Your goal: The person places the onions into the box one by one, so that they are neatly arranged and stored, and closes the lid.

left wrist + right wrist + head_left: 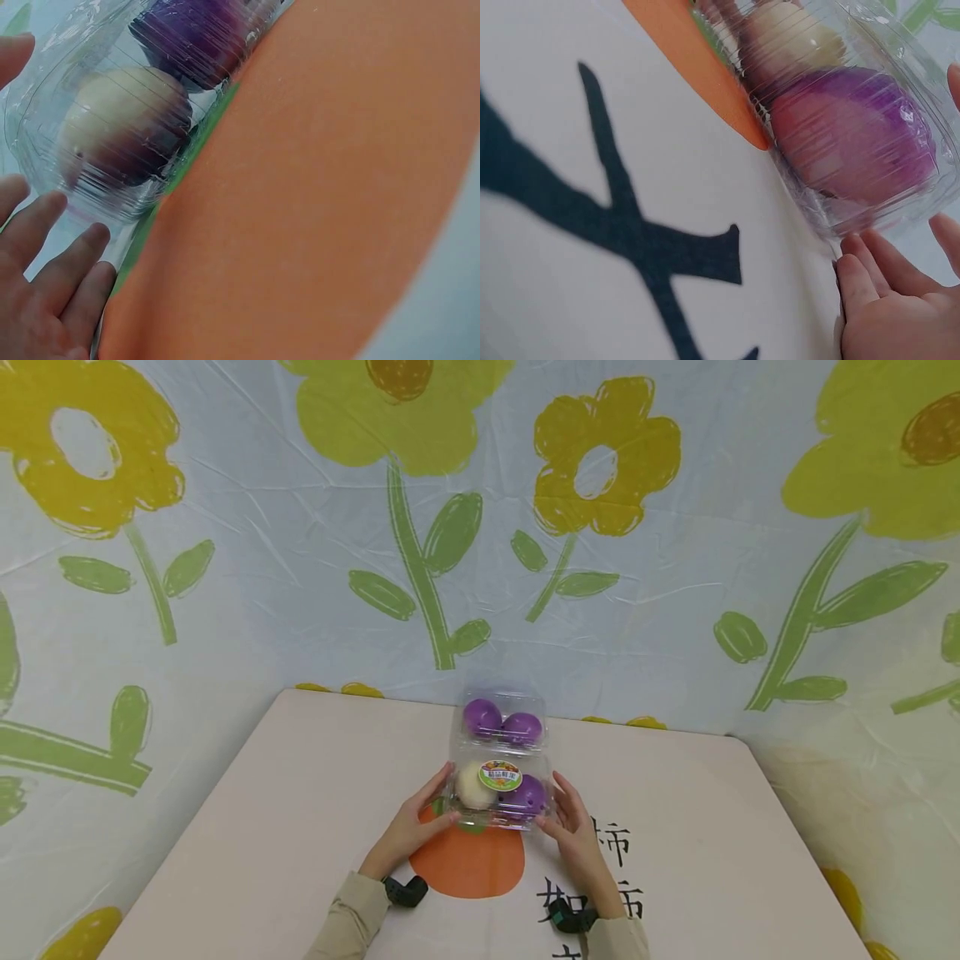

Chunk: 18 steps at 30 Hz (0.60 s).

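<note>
A clear plastic box (491, 818) stands on the mat between my two hands, with an oval fruit-picture label (500, 775) on top. Inside its front part are a cream ball (474, 789) and a purple ball (527, 795). Behind them, under clear plastic too, are two more purple balls (482, 717); whether that is a second box I cannot tell. At the box's left side is my left hand (412, 827), its fingers (71, 266) extended beside the plastic. My right hand (573, 827) is at the right side, fingers (896, 262) also extended close to the wall.
The pale table mat (697, 843) carries an orange fruit print (468, 864) and black characters (615, 843). A flower-printed cloth (637, 610) hangs behind the table's back edge and along both sides. Each wrist wears a small black camera (406, 891).
</note>
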Tool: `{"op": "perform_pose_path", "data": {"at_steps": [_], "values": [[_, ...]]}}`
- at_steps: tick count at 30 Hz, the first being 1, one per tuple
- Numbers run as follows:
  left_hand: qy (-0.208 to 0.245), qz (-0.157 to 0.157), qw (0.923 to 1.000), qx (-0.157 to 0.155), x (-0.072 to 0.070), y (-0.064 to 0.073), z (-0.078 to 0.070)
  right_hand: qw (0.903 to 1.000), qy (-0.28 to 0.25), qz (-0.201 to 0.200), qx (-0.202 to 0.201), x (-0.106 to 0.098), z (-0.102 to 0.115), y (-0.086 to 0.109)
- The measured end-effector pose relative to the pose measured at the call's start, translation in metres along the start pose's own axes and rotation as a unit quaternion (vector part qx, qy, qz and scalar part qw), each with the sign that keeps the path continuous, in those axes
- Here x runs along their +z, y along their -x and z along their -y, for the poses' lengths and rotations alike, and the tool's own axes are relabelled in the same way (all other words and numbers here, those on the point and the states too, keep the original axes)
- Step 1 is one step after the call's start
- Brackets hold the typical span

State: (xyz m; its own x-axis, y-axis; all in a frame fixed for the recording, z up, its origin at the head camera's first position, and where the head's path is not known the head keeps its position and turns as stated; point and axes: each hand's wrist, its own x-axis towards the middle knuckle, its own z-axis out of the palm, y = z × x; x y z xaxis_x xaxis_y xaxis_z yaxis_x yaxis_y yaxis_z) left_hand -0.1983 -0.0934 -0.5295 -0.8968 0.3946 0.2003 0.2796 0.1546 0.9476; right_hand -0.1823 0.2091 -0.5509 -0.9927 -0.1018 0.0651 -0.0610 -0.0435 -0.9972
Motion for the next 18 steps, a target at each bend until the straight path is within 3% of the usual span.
{"op": "perform_pose_path", "data": {"at_steps": [5,11,14,18], "values": [[0.003,0.008,1.0000,-0.004,0.002,0.000,0.007,0.9998,0.006,-0.003,-0.020,-0.001,-0.002,0.002],[-0.006,-0.033,0.9992,0.022,0.007,-0.005,0.035,0.9988,0.044,-0.010,-0.018,-0.003,0.000,0.002],[-0.004,-0.049,0.9977,0.047,0.008,-0.008,0.040,0.9968,0.075,-0.026,0.000,-0.006,0.005,0.000],[0.003,-0.063,0.9964,0.056,0.007,-0.007,0.040,0.9980,0.051,-0.037,0.001,-0.011,0.013,-0.003]]}}
